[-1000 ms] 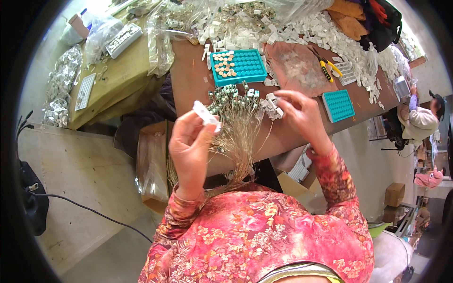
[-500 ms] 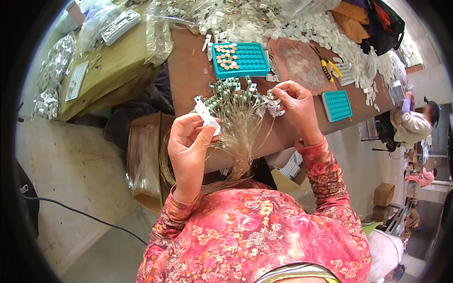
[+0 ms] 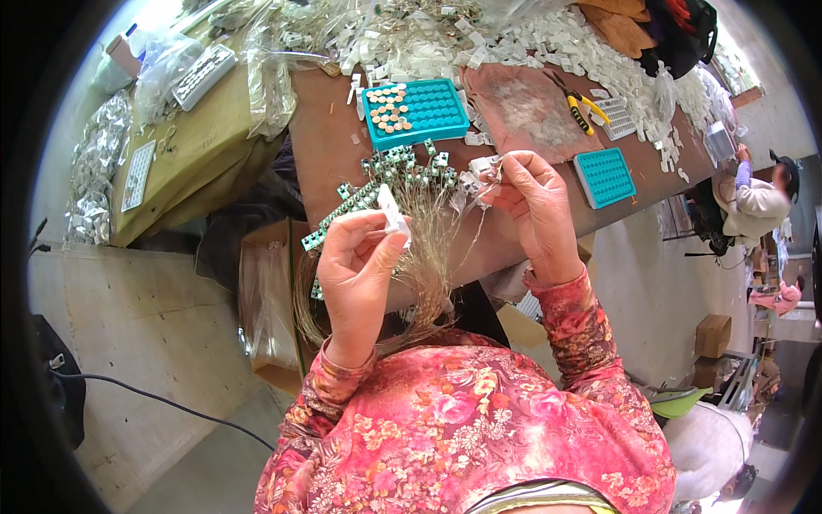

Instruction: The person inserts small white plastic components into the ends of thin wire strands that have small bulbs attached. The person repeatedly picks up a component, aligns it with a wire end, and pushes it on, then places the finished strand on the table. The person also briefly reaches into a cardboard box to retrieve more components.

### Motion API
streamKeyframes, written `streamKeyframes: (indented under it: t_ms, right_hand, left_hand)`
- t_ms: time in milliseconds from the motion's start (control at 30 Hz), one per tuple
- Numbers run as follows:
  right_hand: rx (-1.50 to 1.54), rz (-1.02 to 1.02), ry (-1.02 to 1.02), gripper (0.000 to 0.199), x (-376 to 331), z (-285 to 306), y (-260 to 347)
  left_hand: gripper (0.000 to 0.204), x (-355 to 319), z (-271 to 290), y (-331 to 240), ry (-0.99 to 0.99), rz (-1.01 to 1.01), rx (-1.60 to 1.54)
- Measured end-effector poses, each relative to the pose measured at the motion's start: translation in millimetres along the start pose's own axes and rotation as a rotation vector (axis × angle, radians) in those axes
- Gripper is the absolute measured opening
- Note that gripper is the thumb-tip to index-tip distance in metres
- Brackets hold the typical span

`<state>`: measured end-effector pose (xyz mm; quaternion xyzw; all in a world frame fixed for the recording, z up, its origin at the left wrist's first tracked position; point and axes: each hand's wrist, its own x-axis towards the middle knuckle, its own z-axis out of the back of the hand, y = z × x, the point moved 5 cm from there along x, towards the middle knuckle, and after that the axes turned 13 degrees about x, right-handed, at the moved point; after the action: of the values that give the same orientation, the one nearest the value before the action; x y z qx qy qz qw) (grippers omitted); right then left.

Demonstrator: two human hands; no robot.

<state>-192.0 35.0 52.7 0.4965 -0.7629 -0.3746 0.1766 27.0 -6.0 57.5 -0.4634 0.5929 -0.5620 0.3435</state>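
My left hand (image 3: 358, 274) pinches a slim white plastic casing (image 3: 393, 211) between thumb and fingers, tilted over the wires. Opposite it, my right hand (image 3: 541, 210) has thumb and forefinger pressed together on a tiny part, too small to name. Small white plastic pieces (image 3: 470, 182) lie beside those right fingertips. Between my hands, a bundle of fine pale wires (image 3: 431, 248) hangs over the table's near edge. Its far ends carry many little green circuit boards (image 3: 417, 163), and a row of these boards (image 3: 347, 206) runs behind my left hand.
Beyond the boards stands a teal tray (image 3: 441, 111) partly filled with round copper-coloured discs (image 3: 390, 110). A second teal tray (image 3: 605, 177), yellow-handled pliers (image 3: 582, 111) and a pinkish cloth (image 3: 522, 107) lie to the right. White plastic pieces (image 3: 548, 73) heap up at the back. A person (image 3: 753, 193) sits far right.
My left hand has moved right, and the white casing now stands more upright. A row of green boards shows behind that hand. My right hand stays pinched, fingers slightly turned. The whole view has shifted slightly.
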Motion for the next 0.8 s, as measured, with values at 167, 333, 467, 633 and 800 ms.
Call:
streamKeyframes:
  t_ms: [167, 333, 467, 633, 800]
  right_hand:
    - [0.207, -0.056, 0.135, 0.012, -10.6, -13.6, 2.2]
    - [0.374, -0.119, 0.201, 0.012, -13.3, -17.1, 1.8]
    - [0.341, -0.094, 0.144, 0.016, -16.4, -12.1, 5.1]
    - [0.240, -0.039, 0.104, 0.021, -17.7, -6.3, 12.0]
    - [0.182, -0.018, 0.064, 0.022, -19.1, -2.1, 13.6]
  left_hand:
    - [0.020, 1.8, -23.6, 0.0, 0.134, -0.019, 0.123]
    - [0.019, -5.1, -39.9, 4.2, 0.334, 0.059, 0.152]
    - [0.018, -7.4, -44.4, 7.8, 0.388, 0.077, 0.172]
    - [0.016, -3.3, -45.4, 12.7, 0.312, 0.149, 0.068]
    - [0.017, -1.5, -47.2, 16.0, 0.303, 0.149, 0.067]
